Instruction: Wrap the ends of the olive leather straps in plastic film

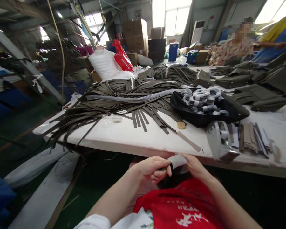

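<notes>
Both my hands sit low over my lap, below the near edge of the white table (124,133). My left hand (152,168) is curled shut, pinching the left end of a short grey strap piece (177,160). My right hand (195,168) grips the same piece from the right, fingers closed round it. Something dark hangs under the piece; I cannot make out what it is. A big heap of long grey-brown straps (114,98) lies spread on the table ahead.
A black bag (205,114) holds several rolls of patterned tape (201,100). A grey tape dispenser (220,141) and stacked short strips (252,138) sit near the edge. Finished grey bags (259,95) lie at right. Another person (231,47) sits at the far end. Cartons (135,35) stand behind.
</notes>
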Available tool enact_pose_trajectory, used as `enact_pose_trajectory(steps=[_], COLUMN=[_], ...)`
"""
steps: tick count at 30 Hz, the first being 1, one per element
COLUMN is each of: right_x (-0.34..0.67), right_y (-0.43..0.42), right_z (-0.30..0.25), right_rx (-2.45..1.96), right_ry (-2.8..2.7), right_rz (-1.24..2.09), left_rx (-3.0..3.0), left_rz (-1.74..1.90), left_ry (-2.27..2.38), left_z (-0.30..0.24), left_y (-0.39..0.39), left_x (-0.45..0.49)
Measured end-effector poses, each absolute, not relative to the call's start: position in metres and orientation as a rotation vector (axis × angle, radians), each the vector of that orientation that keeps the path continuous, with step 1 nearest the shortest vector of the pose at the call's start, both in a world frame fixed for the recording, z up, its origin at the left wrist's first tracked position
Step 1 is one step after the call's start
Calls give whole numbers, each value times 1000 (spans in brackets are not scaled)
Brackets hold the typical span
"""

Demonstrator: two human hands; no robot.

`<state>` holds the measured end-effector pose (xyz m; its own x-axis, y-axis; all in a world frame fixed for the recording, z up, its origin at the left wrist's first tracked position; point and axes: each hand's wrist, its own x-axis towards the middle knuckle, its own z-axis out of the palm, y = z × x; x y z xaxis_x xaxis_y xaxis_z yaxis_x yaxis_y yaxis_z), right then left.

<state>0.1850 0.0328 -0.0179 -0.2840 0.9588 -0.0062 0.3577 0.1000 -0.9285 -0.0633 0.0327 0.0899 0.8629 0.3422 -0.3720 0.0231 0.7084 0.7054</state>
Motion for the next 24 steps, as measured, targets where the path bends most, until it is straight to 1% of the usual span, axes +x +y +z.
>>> enact_pose_trajectory(steps=[4,7,9,11,13,14,17,20,22,24], right_x=[154,128,116,110,114,120,145,167,173,170], right_y=[21,8,1,-4,-1,4,30,57,66,63], right_z=[-12,2,15,31,45,50,57,57,60,65], right_rx=[-1230,-1110,-1035,-1002,-998,-998,-1001,-1181,-1333,-1325], right_ry=[-1594,-1447,-1405,-1412,-1421,-1404,-1341,-1430,-1556,-1662], right_rz=[1609,1879,1972,1982,1920,1867,1707,1593,1319,1008], left_rx=[689,641,705,946,1339,1543,1891,1858,1664,1419], left_rz=[524,819,1018,1168,1157,1079,802,620,591,608], left_ry=[548,587,664,827,1016,1070,961,889,918,911], left_z=[100,97,91,85,81,79,72,57,47,41], left_y=[46,61,71,76,73,69,50,38,38,42], left_x=[-62,-51,-42,-35,-32,-32,-33,-31,-30,-32])
